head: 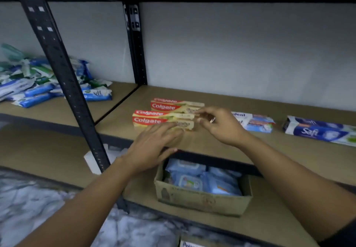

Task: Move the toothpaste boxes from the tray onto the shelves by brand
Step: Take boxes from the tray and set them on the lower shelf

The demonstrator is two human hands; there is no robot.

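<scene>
On the shelf [269,146], toward its left end and close to the front edge, two toothpaste cartons are lined up one behind the other: the front Colgate box [154,120] and the rear Colgate box [169,106], both lying flat with their red ends to the left. The left hand [154,144] is laid across the front face of the front Colgate box, fingers straight and spread, palm down — nothing is gripped by it. The right hand [217,125] is brought in from the right with fingers curled; the right end of the front Colgate box is pinched between forefinger and thumb, though that spot is blurred. A ring [212,120] is seen on one finger.

Further right along the same shelf a white-and-blue box [256,123] is set just beyond the right hand, and a Safi box [317,131] is placed near the right edge, well apart from the Colgate pair. Past the black upright [57,63], on the neighbouring shelf to the left, blue-and-white packets [38,85] are heaped in a loose pile. Below, on the lower shelf [269,218], a cardboard carton [202,200] is parked under the hands — pale blue packs [202,179] are stacked inside it.
</scene>
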